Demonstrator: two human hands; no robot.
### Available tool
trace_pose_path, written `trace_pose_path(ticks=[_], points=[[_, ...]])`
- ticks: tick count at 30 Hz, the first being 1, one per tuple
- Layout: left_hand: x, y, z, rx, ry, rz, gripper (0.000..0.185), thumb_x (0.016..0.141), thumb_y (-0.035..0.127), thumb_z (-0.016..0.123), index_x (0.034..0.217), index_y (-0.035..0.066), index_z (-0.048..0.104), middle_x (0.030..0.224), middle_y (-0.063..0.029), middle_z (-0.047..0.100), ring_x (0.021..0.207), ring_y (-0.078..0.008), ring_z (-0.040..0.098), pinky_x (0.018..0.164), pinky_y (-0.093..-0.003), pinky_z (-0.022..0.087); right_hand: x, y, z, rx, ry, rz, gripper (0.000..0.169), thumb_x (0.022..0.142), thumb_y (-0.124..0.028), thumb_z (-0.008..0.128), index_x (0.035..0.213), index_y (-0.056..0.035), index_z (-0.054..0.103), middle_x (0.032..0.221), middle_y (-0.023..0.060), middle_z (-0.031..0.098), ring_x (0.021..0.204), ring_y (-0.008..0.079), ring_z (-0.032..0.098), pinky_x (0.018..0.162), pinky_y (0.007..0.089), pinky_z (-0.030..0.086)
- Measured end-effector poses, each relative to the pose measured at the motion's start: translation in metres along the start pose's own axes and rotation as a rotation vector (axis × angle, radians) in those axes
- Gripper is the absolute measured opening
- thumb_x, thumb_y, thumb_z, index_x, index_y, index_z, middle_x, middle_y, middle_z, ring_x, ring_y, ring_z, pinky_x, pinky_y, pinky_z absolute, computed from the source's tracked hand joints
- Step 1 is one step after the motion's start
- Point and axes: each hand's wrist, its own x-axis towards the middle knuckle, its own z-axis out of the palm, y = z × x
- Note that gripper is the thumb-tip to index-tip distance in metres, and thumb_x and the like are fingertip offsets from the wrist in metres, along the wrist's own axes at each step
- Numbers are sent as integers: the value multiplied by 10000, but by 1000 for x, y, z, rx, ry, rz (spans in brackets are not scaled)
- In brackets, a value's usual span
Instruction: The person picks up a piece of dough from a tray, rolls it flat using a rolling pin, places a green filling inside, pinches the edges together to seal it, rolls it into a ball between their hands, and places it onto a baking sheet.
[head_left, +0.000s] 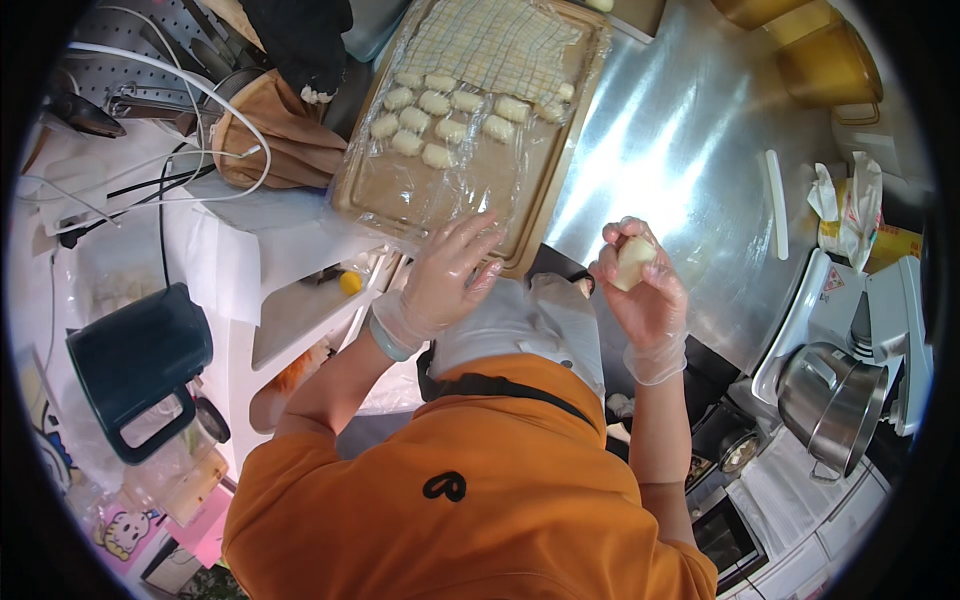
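Clear plastic gloves cover both hands. My right hand (641, 289) holds a pale dough piece (634, 262) between thumb and fingers, in front of the steel worktop. My left hand (454, 274) hovers at the near edge of a brown baking tray (559, 176), fingers spread and nothing seen in them. Clear plastic film (480, 191) lies over the tray. Several short dough rolls (451, 131) lie in loose rows on it, and a checked cloth (487, 45) covers the tray's far part, with a few rolls partly under its edge.
The steel worktop (675, 150) bears a white plastic strip (777, 204). At the right stands a mixer (889, 315) with a steel bowl (829, 397). On the left are a dark kettle-like jug (142, 367), white cables (247, 112) and a brown cloth bag (277, 142). Yellow containers (829, 64) stand top right.
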Motion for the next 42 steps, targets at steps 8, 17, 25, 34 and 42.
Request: trace_pose_path(ticks=[8, 17, 25, 34, 42], points=[[48, 125, 53, -1186, -143, -366, 275, 955, 171, 621, 1154, -18, 598, 1106, -70, 635, 1025, -144, 589, 912, -298, 459, -37, -29, 6, -222, 20, -306, 340, 842, -265, 651, 1121, -80, 591, 1168, 120, 612, 1306, 296, 439, 1119, 424, 275], [69, 205, 114, -1369, -380, -470, 297, 954, 160, 628, 1190, 1, 542, 1139, -60, 598, 1064, -123, 558, 959, -297, 449, -124, -74, -31, -713, 304, -465, 551, 846, -378, 717, 1249, -33, 568, 1206, 129, 601, 1284, 243, 435, 1047, 387, 387], [61, 241, 167, -1216, -432, -492, 442, 916, 118, 679, 1290, -26, 492, 1138, -93, 614, 1067, -129, 585, 938, -268, 479, -191, -88, -103, -613, 430, -334, 285, 889, -57, 683, 1153, 39, 637, 1066, 63, 607, 959, 140, 601, 851, 264, 496], [82, 262, 183, -1134, -448, -557, 394, 926, 136, 670, 1274, -19, 572, 1180, -88, 635, 1092, -144, 586, 962, -291, 471, -213, -115, -107, -525, 540, -463, 421, 916, -121, 673, 1296, 14, 555, 1231, 90, 588, 1066, 157, 575, 916, 291, 479], [102, 254, 174, -1204, -453, -523, 364, 948, 120, 638, 1264, -42, 559, 1141, -76, 634, 1055, -121, 588, 923, -248, 471, -186, -104, -105, -444, 510, -511, 351, 894, -50, 686, 1227, 13, 594, 1203, 84, 606, 1052, 140, 575, 912, 285, 484]])
